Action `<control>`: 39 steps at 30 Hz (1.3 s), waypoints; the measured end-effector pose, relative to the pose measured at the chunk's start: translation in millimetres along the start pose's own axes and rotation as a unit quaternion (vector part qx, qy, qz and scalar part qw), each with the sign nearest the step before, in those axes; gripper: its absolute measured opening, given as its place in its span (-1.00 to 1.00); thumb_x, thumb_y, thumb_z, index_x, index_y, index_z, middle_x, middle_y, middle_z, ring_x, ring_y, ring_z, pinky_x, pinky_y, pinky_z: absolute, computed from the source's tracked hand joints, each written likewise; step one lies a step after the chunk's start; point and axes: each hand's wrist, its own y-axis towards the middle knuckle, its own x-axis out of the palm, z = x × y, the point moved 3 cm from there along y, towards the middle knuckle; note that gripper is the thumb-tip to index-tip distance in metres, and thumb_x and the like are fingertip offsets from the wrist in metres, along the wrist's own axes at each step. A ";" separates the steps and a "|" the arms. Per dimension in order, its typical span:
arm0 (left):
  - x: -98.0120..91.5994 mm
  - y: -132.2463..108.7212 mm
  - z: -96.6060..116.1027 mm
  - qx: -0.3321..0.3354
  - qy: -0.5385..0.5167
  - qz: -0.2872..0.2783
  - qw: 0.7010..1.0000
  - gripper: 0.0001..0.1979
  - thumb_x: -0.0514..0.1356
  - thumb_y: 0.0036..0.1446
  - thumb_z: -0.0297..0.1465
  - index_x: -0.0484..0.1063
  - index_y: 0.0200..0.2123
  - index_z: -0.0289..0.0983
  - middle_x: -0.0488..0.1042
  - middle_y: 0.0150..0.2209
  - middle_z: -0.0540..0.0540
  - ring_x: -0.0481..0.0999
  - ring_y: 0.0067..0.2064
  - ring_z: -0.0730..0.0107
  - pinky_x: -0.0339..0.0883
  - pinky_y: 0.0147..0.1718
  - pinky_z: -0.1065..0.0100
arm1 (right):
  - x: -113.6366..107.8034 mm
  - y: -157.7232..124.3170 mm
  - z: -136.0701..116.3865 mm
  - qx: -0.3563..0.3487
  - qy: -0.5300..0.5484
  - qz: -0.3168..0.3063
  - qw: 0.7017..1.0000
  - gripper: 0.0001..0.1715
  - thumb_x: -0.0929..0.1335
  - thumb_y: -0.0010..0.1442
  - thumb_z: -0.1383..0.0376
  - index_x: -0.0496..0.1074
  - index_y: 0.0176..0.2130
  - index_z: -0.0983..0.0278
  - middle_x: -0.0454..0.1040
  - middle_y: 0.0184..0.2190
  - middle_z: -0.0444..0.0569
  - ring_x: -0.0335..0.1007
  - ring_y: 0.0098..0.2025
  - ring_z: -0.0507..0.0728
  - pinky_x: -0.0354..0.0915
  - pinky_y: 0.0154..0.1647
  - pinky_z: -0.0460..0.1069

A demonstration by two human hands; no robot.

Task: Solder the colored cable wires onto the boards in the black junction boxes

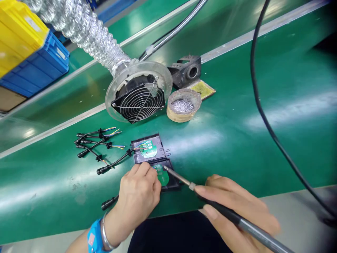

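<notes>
My right hand (234, 207) grips a soldering iron (223, 211). Its tip reaches down to the edge of a green circuit board (163, 179) in the nearer black plastic case (173, 182). Over that board's left side, my left hand (140, 188) is closed on a black cable (110, 202), whose connector end sticks out behind the hand. The wire ends between my fingers are hidden. Just beyond, a second black case (135, 156) holds another green board (149, 149), with the thin coloured wires of a black cable (116, 163) lying on it.
Several loose cables (97, 140) with bared wires lie to the left. A fume extractor fan (142, 102) hangs behind the cases. Beside it are a round tub (181, 107) of solder bits, an iron stand (186, 72) and a yellow sponge (202, 89). A black cord (259, 105) loops at right.
</notes>
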 end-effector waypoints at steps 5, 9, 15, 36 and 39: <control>-18.3 -2.4 -6.6 0.025 -0.052 -0.009 0.998 -0.86 0.10 0.21 -0.45 0.42 -0.18 -0.23 0.47 -0.17 -0.07 0.47 -0.20 0.29 0.43 -0.27 0.25 | 10.2 -9.0 6.4 -0.015 -0.029 0.058 0.998 -0.49 0.31 0.16 0.54 0.37 0.10 0.28 0.46 -0.46 -0.12 0.39 -0.50 0.00 0.36 -0.53 -0.09; -40.3 0.1 -35.0 0.074 -0.053 -0.055 0.994 -0.33 0.28 0.06 -0.33 0.14 0.23 -0.24 0.16 0.25 -0.26 0.18 0.23 -0.05 0.22 0.14 -0.08 | 26.8 -10.9 10.2 -0.015 -0.114 -0.011 0.993 -0.64 0.41 0.14 0.41 0.39 -0.04 0.28 0.54 -0.25 0.01 0.48 -0.33 0.08 0.46 -0.34 -0.04; -34.6 5.5 -60.6 0.065 -0.033 -0.161 0.984 -0.35 0.12 0.13 -0.54 0.04 0.28 -0.23 0.12 0.22 -0.27 0.23 0.17 0.01 0.29 0.07 -0.02 | 26.8 -5.8 15.5 0.042 -0.138 -0.016 0.989 -0.63 0.38 0.16 0.36 0.33 -0.02 0.23 0.52 -0.13 -0.01 0.50 -0.20 0.05 0.46 -0.14 -0.07; -26.4 21.2 -30.9 -0.108 -0.499 -0.325 0.796 -0.71 0.07 -0.19 -0.53 0.19 -0.29 -0.24 0.47 -0.34 -0.01 0.38 -0.35 0.44 0.18 -0.41 0.43 | 27.3 17.3 2.2 -0.060 -0.236 -0.079 0.967 -0.62 0.27 0.23 0.46 0.23 0.04 0.27 0.48 -0.11 0.06 0.43 -0.08 0.18 0.19 0.07 0.22; -34.0 15.0 -37.5 -0.019 -0.292 -0.236 0.927 -0.61 0.06 -0.02 -0.49 0.19 -0.05 -0.23 0.47 -0.24 -0.05 0.38 -0.38 0.41 0.22 -0.40 0.36 | 25.8 21.4 11.6 -0.063 -0.213 -0.124 0.967 -0.62 0.22 0.25 0.50 0.20 0.04 0.25 0.47 -0.11 0.03 0.41 -0.09 0.14 0.16 0.12 0.22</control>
